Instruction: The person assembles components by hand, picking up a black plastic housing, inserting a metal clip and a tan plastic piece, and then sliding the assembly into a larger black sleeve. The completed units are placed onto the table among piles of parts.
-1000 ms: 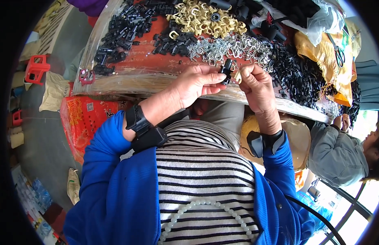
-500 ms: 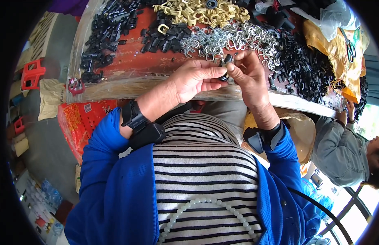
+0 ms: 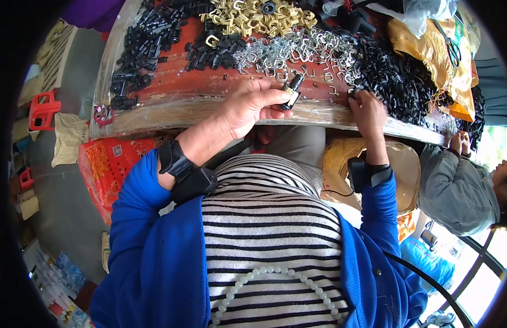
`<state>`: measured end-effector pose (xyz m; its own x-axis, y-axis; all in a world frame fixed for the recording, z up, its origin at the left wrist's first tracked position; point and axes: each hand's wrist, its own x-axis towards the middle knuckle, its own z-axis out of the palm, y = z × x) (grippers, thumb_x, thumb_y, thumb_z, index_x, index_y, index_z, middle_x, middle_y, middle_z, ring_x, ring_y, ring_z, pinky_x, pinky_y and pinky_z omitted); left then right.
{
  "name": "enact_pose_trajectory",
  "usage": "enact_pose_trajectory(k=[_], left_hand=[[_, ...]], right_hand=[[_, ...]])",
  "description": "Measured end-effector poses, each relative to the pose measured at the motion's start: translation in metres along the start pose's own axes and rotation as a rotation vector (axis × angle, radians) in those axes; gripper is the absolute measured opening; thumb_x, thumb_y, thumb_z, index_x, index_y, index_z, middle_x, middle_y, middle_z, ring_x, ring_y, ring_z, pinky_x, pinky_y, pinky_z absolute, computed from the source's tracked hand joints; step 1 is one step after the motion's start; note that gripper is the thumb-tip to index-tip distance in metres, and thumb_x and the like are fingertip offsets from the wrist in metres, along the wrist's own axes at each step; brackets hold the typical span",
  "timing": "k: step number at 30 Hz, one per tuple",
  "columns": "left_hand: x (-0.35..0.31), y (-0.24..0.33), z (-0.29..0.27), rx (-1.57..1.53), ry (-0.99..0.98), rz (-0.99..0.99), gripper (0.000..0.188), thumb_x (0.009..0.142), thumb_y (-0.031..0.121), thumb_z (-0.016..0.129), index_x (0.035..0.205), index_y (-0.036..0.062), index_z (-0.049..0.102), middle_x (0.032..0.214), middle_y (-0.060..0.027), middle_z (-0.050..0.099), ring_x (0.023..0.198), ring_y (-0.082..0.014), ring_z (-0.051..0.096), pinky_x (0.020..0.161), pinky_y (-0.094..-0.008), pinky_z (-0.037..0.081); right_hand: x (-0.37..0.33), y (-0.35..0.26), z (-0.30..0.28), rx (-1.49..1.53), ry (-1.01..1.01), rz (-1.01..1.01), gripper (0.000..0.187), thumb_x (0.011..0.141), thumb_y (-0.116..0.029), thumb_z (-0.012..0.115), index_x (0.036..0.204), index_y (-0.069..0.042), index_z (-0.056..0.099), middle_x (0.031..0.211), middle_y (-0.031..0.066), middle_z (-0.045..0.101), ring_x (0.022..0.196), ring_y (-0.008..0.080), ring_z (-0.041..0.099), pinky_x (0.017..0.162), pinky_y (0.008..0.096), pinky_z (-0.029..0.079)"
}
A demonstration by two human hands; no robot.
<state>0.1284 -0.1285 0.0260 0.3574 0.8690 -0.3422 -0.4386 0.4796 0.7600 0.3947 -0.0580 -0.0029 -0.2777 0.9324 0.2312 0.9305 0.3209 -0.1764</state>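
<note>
My left hand (image 3: 256, 101) is closed round a black cylindrical plastic part (image 3: 291, 90), pinched between thumb and fingers above the table's front edge. The part stands tilted, its narrower end up, with a pale metallic patch in its side. To the right, my right hand (image 3: 368, 112) is down at the near edge of a heap of small black plastic pieces (image 3: 395, 82). Its fingers are bent and pressed together at the tips; a dark bit shows by them, too small to name. Just beyond my hands lies a pile of silvery U-shaped metal clips (image 3: 302, 49).
The red table top (image 3: 171, 82) also bears gold-coloured clips (image 3: 253, 19), flat black pieces (image 3: 215, 54) and longer black assemblies (image 3: 147, 44). An orange-yellow sack (image 3: 415, 46) and scissors (image 3: 453, 52) lie far right. Another person (image 3: 456, 188) sits at the right, hands near the table.
My right hand has left the black part and moved right to the heap of small black pieces. My left hand keeps the part, now farther left and more upright.
</note>
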Motion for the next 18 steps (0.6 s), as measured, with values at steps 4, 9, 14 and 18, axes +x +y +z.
enact_pose_trajectory(k=[4,9,14,18], left_hand=[[-0.001,0.0,0.0,-0.012,-0.008,-0.006,0.021,0.076,0.014,0.052,0.091,-0.0012,0.054,0.078,-0.0057,0.057,0.069,-0.0133,0.057,0.06,-0.02,0.047],[0.009,0.001,-0.007,-0.055,0.006,-0.009,0.021,0.076,0.014,0.052,0.09,-0.0012,0.054,0.08,-0.0057,0.057,0.072,-0.0134,0.057,0.063,-0.0201,0.046],[0.023,0.004,-0.012,-0.091,0.022,-0.034,0.021,0.076,0.013,0.053,0.091,-0.0007,0.053,0.083,-0.006,0.057,0.076,-0.0138,0.056,0.066,-0.0205,0.046],[0.028,0.008,-0.015,-0.13,0.033,-0.037,0.02,0.076,0.012,0.054,0.092,-0.0005,0.053,0.084,-0.006,0.057,0.077,-0.0141,0.056,0.067,-0.0208,0.045]], right_hand=[[0.002,0.003,0.008,0.059,-0.028,0.031,0.013,0.066,-0.013,0.06,0.073,-0.004,0.053,0.062,0.0111,0.052,0.06,0.0294,0.051,0.054,0.0344,0.041],[0.01,0.0,0.009,0.21,-0.129,0.0,0.013,0.068,-0.016,0.059,0.071,-0.005,0.052,0.071,0.0113,0.054,0.063,0.0288,0.052,0.056,0.0343,0.041],[0.021,-0.035,0.001,0.961,-0.317,0.13,0.008,0.075,-0.011,0.055,0.077,-0.003,0.053,0.065,0.0041,0.052,0.053,0.0127,0.043,0.048,0.0232,0.035],[0.024,-0.088,-0.007,1.56,-0.463,0.275,0.009,0.079,-0.009,0.053,0.075,-0.001,0.054,0.061,-0.0027,0.049,0.053,0.0034,0.04,0.047,0.0167,0.033]])
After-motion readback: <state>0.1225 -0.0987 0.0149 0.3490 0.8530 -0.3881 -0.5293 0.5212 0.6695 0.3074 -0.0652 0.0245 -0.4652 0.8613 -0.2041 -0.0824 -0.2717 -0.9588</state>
